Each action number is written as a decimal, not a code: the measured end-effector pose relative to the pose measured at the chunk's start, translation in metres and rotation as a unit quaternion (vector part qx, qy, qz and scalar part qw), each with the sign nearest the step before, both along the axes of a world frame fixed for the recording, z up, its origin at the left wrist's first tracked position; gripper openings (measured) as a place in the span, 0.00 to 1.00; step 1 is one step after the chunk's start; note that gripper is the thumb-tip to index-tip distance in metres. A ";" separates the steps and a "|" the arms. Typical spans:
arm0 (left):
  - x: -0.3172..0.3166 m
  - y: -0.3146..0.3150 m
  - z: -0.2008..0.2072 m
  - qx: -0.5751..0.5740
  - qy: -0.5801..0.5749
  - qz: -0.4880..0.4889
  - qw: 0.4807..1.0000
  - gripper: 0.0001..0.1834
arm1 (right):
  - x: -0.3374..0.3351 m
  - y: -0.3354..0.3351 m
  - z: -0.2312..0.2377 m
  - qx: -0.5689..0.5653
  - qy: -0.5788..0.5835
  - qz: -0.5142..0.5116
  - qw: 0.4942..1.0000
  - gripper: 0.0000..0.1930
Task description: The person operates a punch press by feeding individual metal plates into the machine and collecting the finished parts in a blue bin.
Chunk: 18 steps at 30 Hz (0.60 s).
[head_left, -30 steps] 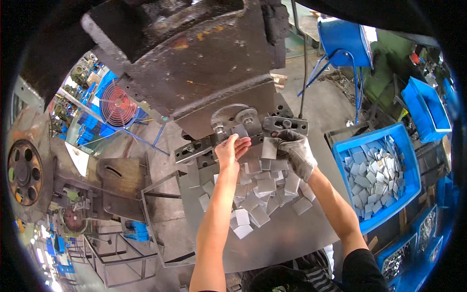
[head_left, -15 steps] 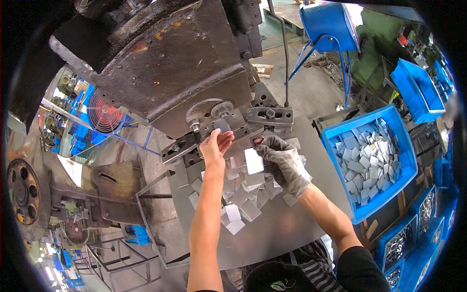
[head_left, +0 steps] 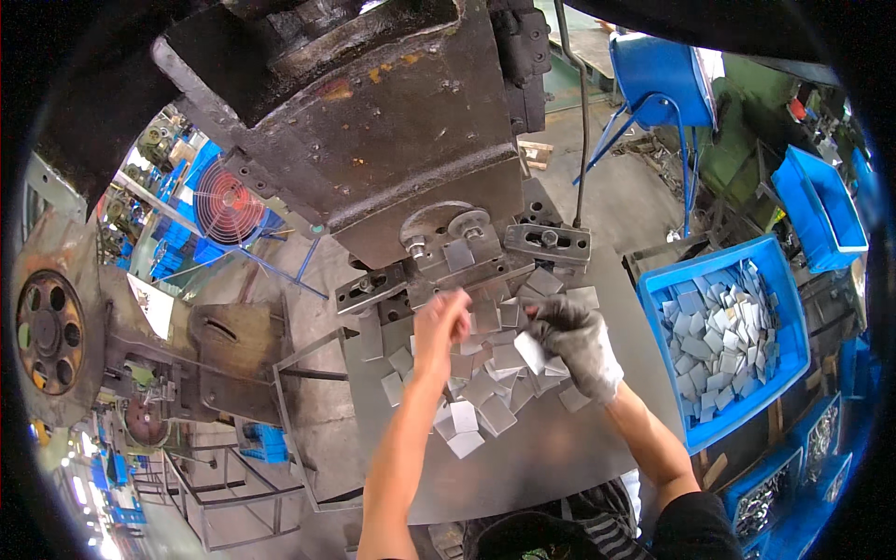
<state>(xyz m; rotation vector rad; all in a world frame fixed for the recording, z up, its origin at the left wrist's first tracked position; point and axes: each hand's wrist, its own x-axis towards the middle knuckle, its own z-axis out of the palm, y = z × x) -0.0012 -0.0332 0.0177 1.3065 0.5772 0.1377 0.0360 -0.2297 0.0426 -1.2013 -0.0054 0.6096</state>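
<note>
A flat square metal plate (head_left: 458, 255) lies on the lower die of a press (head_left: 420, 140), beneath its heavy ram. My bare left hand (head_left: 442, 327) is just in front of the die, over the loose plates; its fingers look curled but are smeared by motion. In a grey work glove, my right hand (head_left: 577, 350) pinches a bright metal plate (head_left: 530, 353) by its edge. Under both hands, loose plates (head_left: 485, 392) are heaped on the grey metal table (head_left: 551, 457).
To the right stands a blue bin (head_left: 793, 364) filled with similar plates. An empty-looking blue crate (head_left: 821, 210) and a blue chair (head_left: 658, 79) are farther back. A red-grilled fan (head_left: 227, 203) stands at left. Bolted clamps (head_left: 548, 241) flank the die.
My left hand has drawn back from the die, and the plate it held now lies there. My right hand, still holding a plate, is lower over the pile. The view has shifted slightly.
</note>
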 end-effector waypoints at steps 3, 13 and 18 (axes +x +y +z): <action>-0.053 -0.019 0.015 0.052 0.028 -0.151 0.987 0.07 | -0.023 0.000 0.000 -0.030 -0.152 0.162 0.975 0.13; -0.110 -0.038 0.006 -0.185 0.029 -0.140 0.972 0.10 | -0.039 0.002 0.011 -0.207 -0.403 0.327 0.829 0.24; -0.114 -0.049 0.007 -0.037 0.016 -0.190 0.981 0.11 | -0.043 -0.001 -0.003 -0.188 -0.509 0.324 0.775 0.26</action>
